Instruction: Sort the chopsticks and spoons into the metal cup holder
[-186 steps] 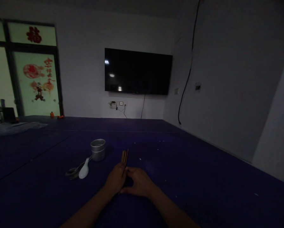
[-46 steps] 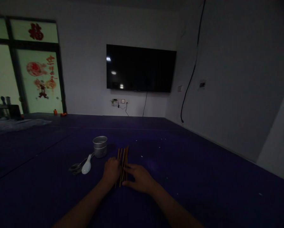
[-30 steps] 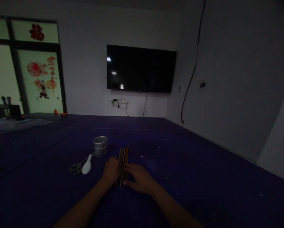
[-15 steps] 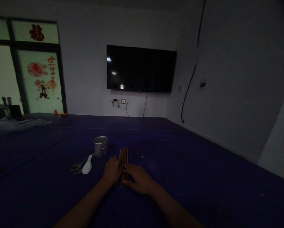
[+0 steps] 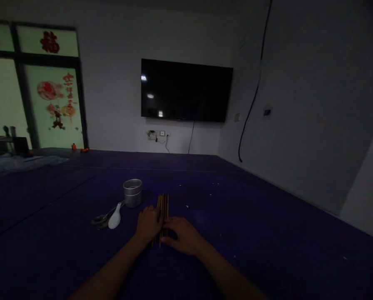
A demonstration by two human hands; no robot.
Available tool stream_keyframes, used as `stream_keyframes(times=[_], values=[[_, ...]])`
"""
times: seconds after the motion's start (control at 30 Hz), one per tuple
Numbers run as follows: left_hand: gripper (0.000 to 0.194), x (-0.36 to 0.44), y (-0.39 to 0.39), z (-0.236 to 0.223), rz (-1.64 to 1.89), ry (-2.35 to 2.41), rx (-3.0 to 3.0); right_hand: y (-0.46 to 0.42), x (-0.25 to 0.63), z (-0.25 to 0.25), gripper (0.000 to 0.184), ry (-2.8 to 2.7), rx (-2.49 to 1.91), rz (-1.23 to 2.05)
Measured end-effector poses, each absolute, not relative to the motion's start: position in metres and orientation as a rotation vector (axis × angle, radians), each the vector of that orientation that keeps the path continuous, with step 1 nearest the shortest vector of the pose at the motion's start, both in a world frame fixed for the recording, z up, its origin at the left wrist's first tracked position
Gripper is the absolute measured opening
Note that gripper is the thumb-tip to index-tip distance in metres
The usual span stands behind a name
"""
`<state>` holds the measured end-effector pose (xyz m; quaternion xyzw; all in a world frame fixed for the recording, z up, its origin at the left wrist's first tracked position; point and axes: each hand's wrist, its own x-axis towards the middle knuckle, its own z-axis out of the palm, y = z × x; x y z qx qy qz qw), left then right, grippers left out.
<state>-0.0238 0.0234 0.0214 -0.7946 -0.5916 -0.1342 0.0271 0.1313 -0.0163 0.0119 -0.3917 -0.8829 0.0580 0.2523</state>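
Note:
Several brown chopsticks (image 5: pixel 163 203) lie side by side on the dark purple tabletop (image 5: pixel 199 266), pointing away from me. My left hand (image 5: pixel 149 225) is closed at the bundle's left side, its thumb across the sticks. From the right, my right hand (image 5: pixel 184 236) grips the same chopsticks, with fingertips and thumb on them. Under the hands, the middle of the bundle is hidden. Left of the bundle stands a metal cup (image 5: pixel 133 196), upright. A white soup spoon (image 5: pixel 115 217) lies in front of the cup, beside darker metal spoons (image 5: pixel 99 221) that partly overlap.
Small pale scraps (image 5: pixel 187 206) dot the table right of the chopsticks. Crumpled clear plastic (image 5: pixel 30 162) and a dark holder (image 5: pixel 10 146) sit at the far left. Small orange objects (image 5: pixel 84 150) stand near the back edge. A black cable (image 5: pixel 247 116) hangs along the right wall.
My left thumb has shifted slightly right over the chopsticks. Both hands stay at the bundle; the cup and spoons have not moved.

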Motion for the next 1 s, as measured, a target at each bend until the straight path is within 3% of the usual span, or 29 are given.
stream_keyframes(times=[0.5, 1.0], values=[[0.032, -0.025, 0.036, 0.016, -0.432, -1.841, -2.416, -0.013, 0.133, 0.005, 0.045, -2.398, -1.066, 0.157], [0.038, -0.025, 0.03, 0.018, -0.476, -1.814, -2.463, -0.02, 0.131, 0.017, 0.037, -2.403, -1.007, 0.213]])
